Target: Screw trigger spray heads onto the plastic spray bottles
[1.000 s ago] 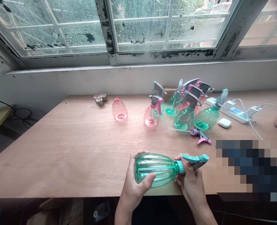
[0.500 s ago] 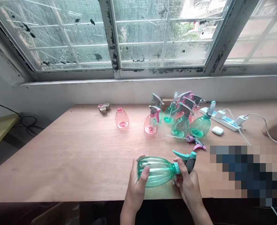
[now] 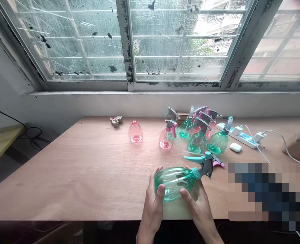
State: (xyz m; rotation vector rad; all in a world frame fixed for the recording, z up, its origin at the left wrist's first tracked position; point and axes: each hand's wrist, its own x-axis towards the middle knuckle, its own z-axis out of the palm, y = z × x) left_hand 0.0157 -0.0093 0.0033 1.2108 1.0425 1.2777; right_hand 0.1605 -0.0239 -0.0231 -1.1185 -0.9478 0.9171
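A clear green spray bottle (image 3: 174,174) lies tilted on its side between my hands, above the table's front part. Its spray head (image 3: 206,165), with a turquoise trigger and collar, points to the right and a little up; a pale tube shows inside. My left hand (image 3: 153,206) is wrapped round the bottle's base, thumb on the near side. My right hand (image 3: 200,207) holds the bottle's body below the collar, its thumb in front and its fingers partly hidden behind the bottle. Just beyond the spray head lies a loose pink-and-grey spray head (image 3: 218,163), partly covered.
Several green and pink spray bottles (image 3: 197,142) stand grouped behind my hands. A pink bottle without a top (image 3: 135,134) is farther left, near small metal-looking blocks (image 3: 115,122). On the right are a power strip (image 3: 243,138), a white case (image 3: 235,147) and a cardboard box (image 3: 298,145).
My right hand has moved from the collar and spray head down to the bottle's body. The bottle's head end has tipped upward. The camera view has shifted slightly.
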